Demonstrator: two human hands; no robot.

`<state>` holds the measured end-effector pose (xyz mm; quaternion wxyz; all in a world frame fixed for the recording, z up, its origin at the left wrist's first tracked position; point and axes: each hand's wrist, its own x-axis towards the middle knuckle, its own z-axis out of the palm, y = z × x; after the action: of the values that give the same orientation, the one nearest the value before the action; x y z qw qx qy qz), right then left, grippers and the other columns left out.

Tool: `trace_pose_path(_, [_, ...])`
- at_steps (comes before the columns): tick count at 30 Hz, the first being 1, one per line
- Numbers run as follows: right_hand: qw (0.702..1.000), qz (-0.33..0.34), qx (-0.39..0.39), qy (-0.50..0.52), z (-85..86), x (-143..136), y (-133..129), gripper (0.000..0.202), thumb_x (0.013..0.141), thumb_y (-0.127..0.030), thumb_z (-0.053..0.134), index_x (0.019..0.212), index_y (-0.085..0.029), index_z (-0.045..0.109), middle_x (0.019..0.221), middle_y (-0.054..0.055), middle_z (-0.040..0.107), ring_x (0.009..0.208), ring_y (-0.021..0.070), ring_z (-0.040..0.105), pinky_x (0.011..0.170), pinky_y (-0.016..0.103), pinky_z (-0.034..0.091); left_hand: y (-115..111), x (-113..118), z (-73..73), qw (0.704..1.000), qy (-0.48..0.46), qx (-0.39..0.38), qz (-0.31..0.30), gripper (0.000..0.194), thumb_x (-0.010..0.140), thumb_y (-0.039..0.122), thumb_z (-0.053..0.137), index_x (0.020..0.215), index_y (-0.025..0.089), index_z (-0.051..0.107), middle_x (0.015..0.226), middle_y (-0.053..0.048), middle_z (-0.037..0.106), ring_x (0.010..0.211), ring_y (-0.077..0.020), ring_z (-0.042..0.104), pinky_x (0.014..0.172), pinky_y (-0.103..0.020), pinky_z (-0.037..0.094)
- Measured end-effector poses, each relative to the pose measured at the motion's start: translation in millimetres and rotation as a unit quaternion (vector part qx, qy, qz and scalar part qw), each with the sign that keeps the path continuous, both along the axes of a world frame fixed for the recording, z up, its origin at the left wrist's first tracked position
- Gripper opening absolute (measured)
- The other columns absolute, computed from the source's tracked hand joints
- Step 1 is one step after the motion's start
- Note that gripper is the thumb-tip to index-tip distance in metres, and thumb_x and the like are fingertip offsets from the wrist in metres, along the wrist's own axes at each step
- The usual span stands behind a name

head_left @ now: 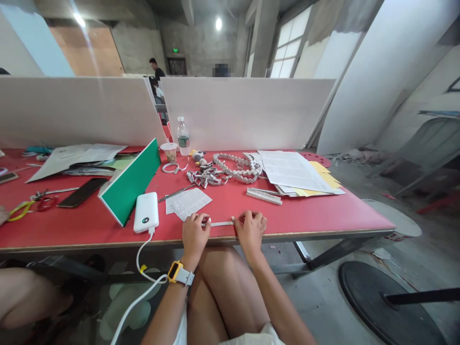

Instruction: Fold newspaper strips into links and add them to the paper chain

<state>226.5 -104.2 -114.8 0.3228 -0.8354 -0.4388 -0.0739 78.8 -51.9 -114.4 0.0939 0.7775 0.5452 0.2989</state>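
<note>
A narrow pale paper strip (222, 224) lies level near the front edge of the red table (305, 218). My left hand (196, 233) pinches its left end between thumb and fingers; a yellow watch is on that wrist. At the strip's right end is my right hand (249, 230), its fingers curled and the fingertips touching the strip. Just beyond my left hand lie printed paper slips (190, 202). Farther back are a folded paper chain (233, 165) bent into loops and a tangled heap of folded strips (208, 176).
A white power bank (146, 213) with a cable stands left, beside a green board (132, 184). A bottle (183, 136) and a cup (169, 152) are behind. Stacked papers (298, 172) and a ruler (264, 196) lie right. Another person's hand (3, 215) is far left, near scissors (21, 210).
</note>
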Motion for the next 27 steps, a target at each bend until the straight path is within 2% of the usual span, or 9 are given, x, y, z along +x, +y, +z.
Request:
trace_pose_path(1, [0.999, 0.018, 0.04, -0.021, -2.9, -2.8, -0.8, 0.023, 0.086, -0.033, 0.05, 0.083, -0.016, 0.065, 0.104, 0.018, 0.056, 0.103, 0.0316, 0.049, 0.083, 0.046, 0.039, -0.3, 0.4, 0.3, 1.0, 0.003, 0.0, 0.005, 0.016, 0.08, 0.023, 0.054, 0.092, 0.022, 0.065, 0.085, -0.005, 0.063, 0.085, -0.0199, 0.056, 0.077, -0.031, 0.042])
trace_pose_path(3, [0.981, 0.145, 0.093, -0.087, -9.5, -11.9, -3.4, 0.024, 0.09, -0.027, 0.044, 0.091, -0.018, 0.066, 0.116, 0.014, 0.058, 0.115, 0.0269, 0.046, 0.097, 0.046, 0.033, -0.7, 1.3, 1.2, 1.0, 0.003, -0.007, 0.007, 0.018, 0.081, 0.023, 0.054, 0.095, 0.022, 0.065, 0.084, -0.004, 0.063, 0.084, -0.0194, 0.057, 0.077, -0.03, 0.042])
trace_pose_path(5, [0.947, 0.283, 0.077, -0.129, -15.8, -23.9, -7.1, 0.028, 0.091, -0.024, 0.041, 0.109, -0.019, 0.063, 0.12, 0.01, 0.061, 0.121, 0.0216, 0.046, 0.105, 0.044, 0.025, -0.7, 1.9, 2.5, 1.0, 0.002, -0.016, 0.007, 0.019, 0.082, 0.023, 0.053, 0.097, 0.022, 0.064, 0.085, -0.004, 0.064, 0.084, -0.0188, 0.057, 0.076, -0.03, 0.042])
trace_pose_path(6, [0.941, 0.309, 0.058, -0.13, -18.0, -29.4, -9.1, 0.031, 0.092, -0.024, 0.04, 0.116, -0.019, 0.059, 0.122, 0.009, 0.061, 0.122, 0.0202, 0.046, 0.106, 0.043, 0.024, -0.7, 1.9, 3.2, 1.0, 0.002, -0.02, 0.006, 0.018, 0.082, 0.023, 0.052, 0.097, 0.021, 0.063, 0.085, -0.004, 0.064, 0.084, -0.0184, 0.057, 0.076, -0.03, 0.042])
trace_pose_path(9, [0.954, 0.284, -0.011, -0.092, -18.6, -37.8, -14.2, 0.038, 0.093, -0.026, 0.038, 0.127, -0.016, 0.052, 0.129, 0.01, 0.056, 0.125, 0.0212, 0.045, 0.106, 0.044, 0.025, -0.6, 1.0, 4.9, 1.0, -0.005, -0.025, 0.006, 0.017, 0.082, 0.023, 0.052, 0.096, 0.02, 0.063, 0.086, -0.004, 0.064, 0.083, -0.0176, 0.058, 0.077, -0.029, 0.043])
trace_pose_path(13, [0.965, 0.244, -0.075, -0.062, -10.1, -26.1, -17.3, 0.042, 0.094, -0.034, 0.037, 0.128, -0.013, 0.05, 0.134, 0.012, 0.05, 0.128, 0.0233, 0.042, 0.109, 0.048, 0.021, -0.7, -0.7, 5.7, 0.999, -0.012, -0.028, 0.015, 0.018, 0.082, 0.02, 0.052, 0.096, 0.02, 0.063, 0.089, -0.005, 0.062, 0.083, -0.0174, 0.058, 0.078, -0.029, 0.043])
trace_pose_path(21, [0.965, 0.215, -0.135, -0.07, -2.5, -8.8, -21.6, 0.05, 0.094, -0.039, 0.033, 0.133, -0.01, 0.044, 0.14, 0.013, 0.042, 0.133, 0.0233, 0.034, 0.109, 0.048, 0.02, -1.0, -18.3, 2.8, 0.998, 0.02, -0.02, 0.062, 0.017, 0.084, 0.024, 0.05, 0.092, 0.021, 0.065, 0.09, -0.006, 0.062, 0.092, -0.0232, 0.056, 0.077, -0.033, 0.043])
trace_pose_path(25, [0.967, 0.195, -0.153, -0.064, -2.6, -7.8, -19.6, 0.051, 0.094, -0.039, 0.032, 0.135, -0.01, 0.041, 0.141, 0.014, 0.039, 0.135, 0.0236, 0.03, 0.109, 0.049, 0.019, -1.0, -26.1, 1.0, 0.998, -0.005, -0.004, 0.057, 0.017, 0.083, 0.025, 0.051, 0.092, 0.019, 0.064, 0.09, -0.006, 0.062, 0.088, -0.0205, 0.057, 0.078, -0.032, 0.043])
trace_pose_path(27, [0.967, 0.183, -0.167, -0.061, -2.2, -0.3, -16.4, 0.053, 0.094, -0.04, 0.031, 0.136, -0.009, 0.04, 0.142, 0.015, 0.037, 0.136, 0.0237, 0.028, 0.109, 0.049, 0.018, -0.9, -27.3, 2.1, 0.996, 0.012, 0.021, 0.086, 0.018, 0.083, 0.024, 0.05, 0.094, 0.019, 0.064, 0.095, -0.008, 0.062, 0.09, -0.0212, 0.057, 0.078, -0.033, 0.043])
